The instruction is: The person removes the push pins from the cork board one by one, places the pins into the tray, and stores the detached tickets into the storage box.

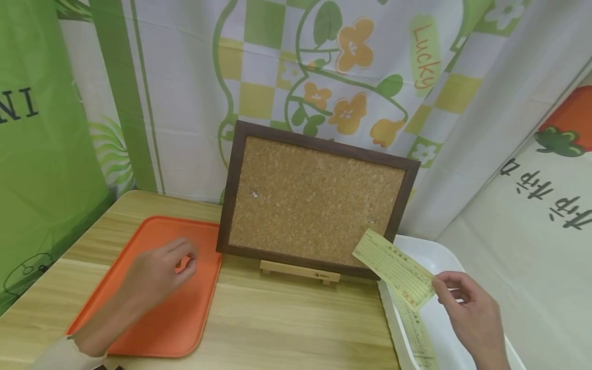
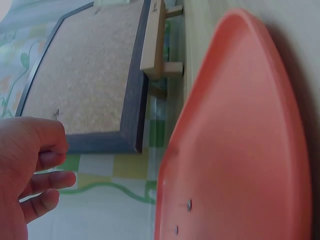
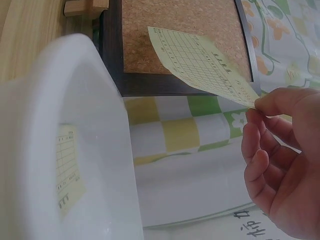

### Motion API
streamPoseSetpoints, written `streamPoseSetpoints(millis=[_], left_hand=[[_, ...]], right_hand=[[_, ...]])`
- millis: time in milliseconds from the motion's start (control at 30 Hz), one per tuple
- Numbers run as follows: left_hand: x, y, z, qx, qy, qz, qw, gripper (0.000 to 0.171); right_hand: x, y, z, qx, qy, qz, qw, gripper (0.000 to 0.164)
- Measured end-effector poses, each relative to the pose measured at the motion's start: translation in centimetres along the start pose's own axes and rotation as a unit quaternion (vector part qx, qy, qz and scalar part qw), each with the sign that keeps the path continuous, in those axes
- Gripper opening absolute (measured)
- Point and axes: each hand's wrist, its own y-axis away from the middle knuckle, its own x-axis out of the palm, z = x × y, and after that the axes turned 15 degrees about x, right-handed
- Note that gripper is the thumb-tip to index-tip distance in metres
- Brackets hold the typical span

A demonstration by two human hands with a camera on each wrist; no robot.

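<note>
My right hand pinches a yellow printed form slip by one end, between thumb and index finger. The slip's other end reaches in front of the lower right corner of a framed cork board. Above an orange tray hovers my left hand, fingers bent and thumb near the index finger; whether something small sits between them is hidden. Two small metal pins show on the tray in the left wrist view. Another yellow slip lies in a white bin, below my right hand.
The board leans on a small wooden stand on the wood-grain table. Two pale marks show on its cork. A patterned curtain hangs behind, and a dark cord lies at the far left.
</note>
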Motion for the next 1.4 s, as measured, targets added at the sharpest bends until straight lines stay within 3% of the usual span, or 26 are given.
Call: streamPoseSetpoints(millis=[200, 467, 733, 1000, 1400], left_hand=[[-0.7, 1.5, 0.9, -0.01, -0.002, -0.004, 0.9999, 0.016], [-1.7, 3.0, 1.8, -0.042, -0.027, 0.001, 0.9987, 0.016], [-3.1, 4.1, 2.7, -0.11, -0.035, 0.04, 0.9926, 0.025], [-3.6, 5.5, 3.8, -0.158, -0.017, 0.074, 0.9844, 0.027], [-4.2, 7.1, 4.6, -0.182, 0.007, 0.142, 0.973, 0.021]], right_hand=[[-0.5, 0.0, -0.6, 0.001, 0.017, 0.011, 1.0, 0.013], [-1.0, 0.2, -0.9, 0.047, 0.082, 0.025, 0.995, 0.019], [-1.6, -0.2, -1.9, 0.082, 0.116, 0.047, 0.989, 0.02], [-1.9, -0.7, -2.2, 0.13, 0.144, 0.052, 0.98, 0.021], [-3.2, -1.5, -3.4, 0.115, 0.209, 0.068, 0.969, 0.026]])
